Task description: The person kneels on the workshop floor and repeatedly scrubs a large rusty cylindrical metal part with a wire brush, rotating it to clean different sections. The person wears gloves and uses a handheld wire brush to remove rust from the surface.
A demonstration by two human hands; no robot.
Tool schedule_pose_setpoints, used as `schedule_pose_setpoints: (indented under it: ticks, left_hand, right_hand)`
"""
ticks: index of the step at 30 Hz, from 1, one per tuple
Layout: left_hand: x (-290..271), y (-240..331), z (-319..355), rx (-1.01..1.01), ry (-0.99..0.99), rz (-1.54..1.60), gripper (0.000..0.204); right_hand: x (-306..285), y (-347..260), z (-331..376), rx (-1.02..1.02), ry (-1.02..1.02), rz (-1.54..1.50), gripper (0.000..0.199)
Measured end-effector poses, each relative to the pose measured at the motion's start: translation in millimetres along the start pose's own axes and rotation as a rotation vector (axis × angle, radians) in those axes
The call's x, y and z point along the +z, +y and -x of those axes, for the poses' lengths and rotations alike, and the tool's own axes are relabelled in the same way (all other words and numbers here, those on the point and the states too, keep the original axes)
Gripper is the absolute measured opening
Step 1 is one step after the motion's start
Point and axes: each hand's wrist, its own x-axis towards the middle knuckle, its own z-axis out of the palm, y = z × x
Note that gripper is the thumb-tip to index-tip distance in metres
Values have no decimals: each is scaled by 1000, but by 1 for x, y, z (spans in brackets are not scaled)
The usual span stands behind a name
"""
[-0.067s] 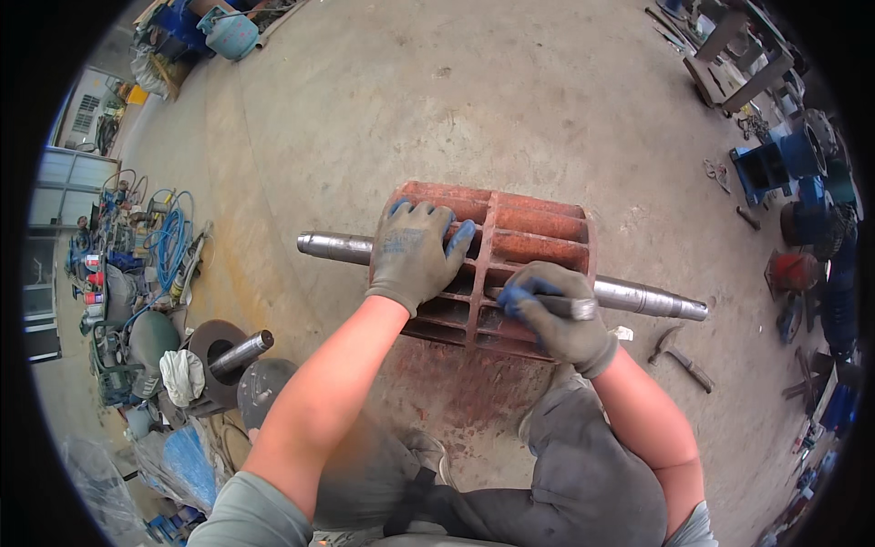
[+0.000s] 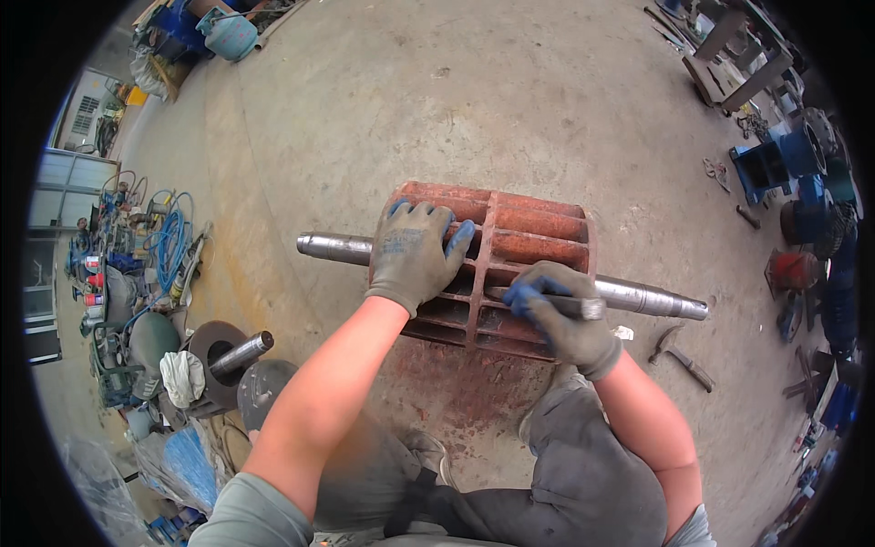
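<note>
Nothing much has shifted since the moment before: both of your gloved hands sit on the rusty rotor where they were.

Your left hand [image 2: 415,251] lies flat and spread wide on top of the red-brown rotor [image 2: 510,260], fingers splayed over its upper bars, gripping nothing. Your right hand [image 2: 558,314] is curled around a slim dark tool [image 2: 556,304], perhaps a marker or scribe; the view is too small to say which. Its tip rests against one of the rotor's bars, near the middle ring.

That rotor is a cage of rusted lengthwise bars, lying on its side on the concrete floor [image 2: 474,100] just ahead of your knees. A bare steel shaft [image 2: 643,296] runs through it and sticks out at both ends, left and right.

Just beyond the shaft's right end, a hammer [image 2: 679,351] lies on the floor. Further left, well apart from the rotor, stand a round metal part with a short stub shaft [image 2: 228,356], a white rag [image 2: 182,376] and coiled blue hoses [image 2: 169,242]. Machinery and blue equipment [image 2: 784,159] crowd the right edge.
</note>
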Motion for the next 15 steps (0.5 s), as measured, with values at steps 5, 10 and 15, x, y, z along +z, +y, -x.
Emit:
schedule_pose_setpoints:
  ticks: [5, 10, 15]
  left_hand:
    - [2, -2, -1, 2, 8, 11, 35]
    - [1, 0, 1, -21, -2, -1, 36]
    - [7, 0, 3, 6, 73, -12, 35]
  right_hand:
    - [-10, -13, 9, -105, 8, 56, 8]
    - [-1, -27, -2, -197, -108, 302, 3]
    - [-12, -16, 1, -230, -21, 314, 6]
